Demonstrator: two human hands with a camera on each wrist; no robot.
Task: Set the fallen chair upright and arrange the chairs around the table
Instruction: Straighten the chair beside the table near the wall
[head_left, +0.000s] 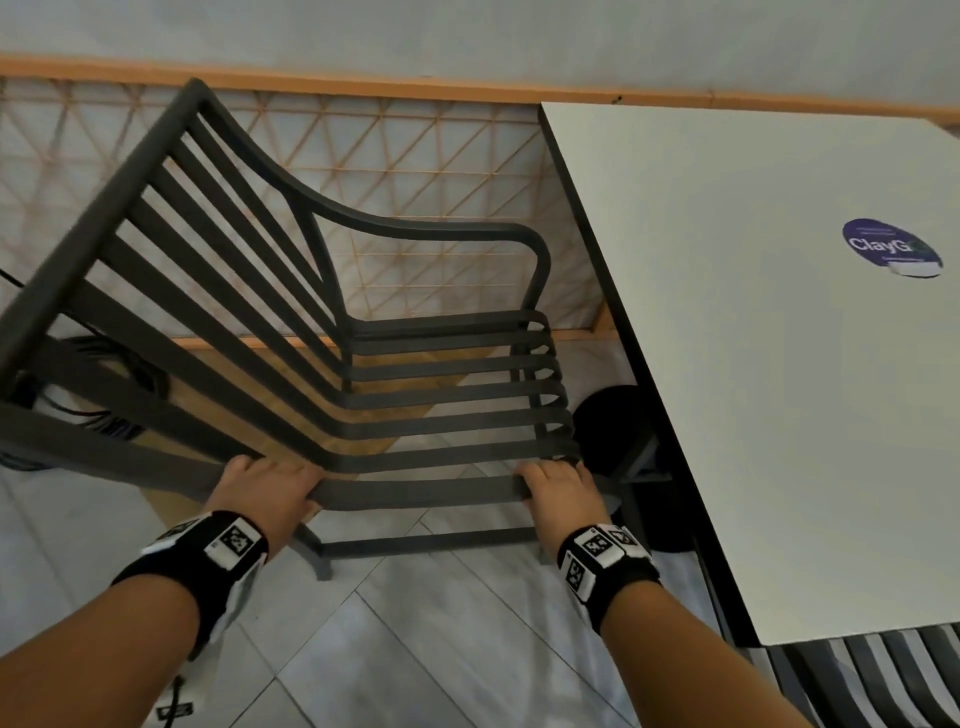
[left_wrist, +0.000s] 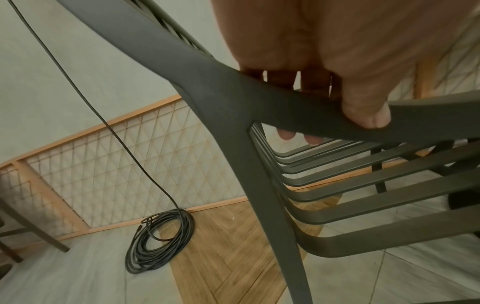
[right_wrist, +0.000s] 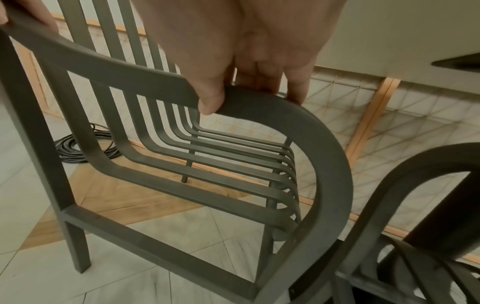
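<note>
Both my hands wrap the near armrest of the chair (head_left: 322, 332), frame centre: left hand (head_left: 262, 488), right hand (head_left: 558, 491). Risk now: its front clipping the table (head_left: 753, 364) at right, or a leg snagging the cable (left_wrist: 158, 240).

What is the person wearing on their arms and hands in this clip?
Both forearms are bare, with no sleeves in view. Each wrist carries a black band fitted with white blocks printed with black square fiducial markers: the left wrist band and the right wrist band. A thin black cable hangs below the left band. The left hand and right hand are ungloved; no rings or watches are visible.
</note>
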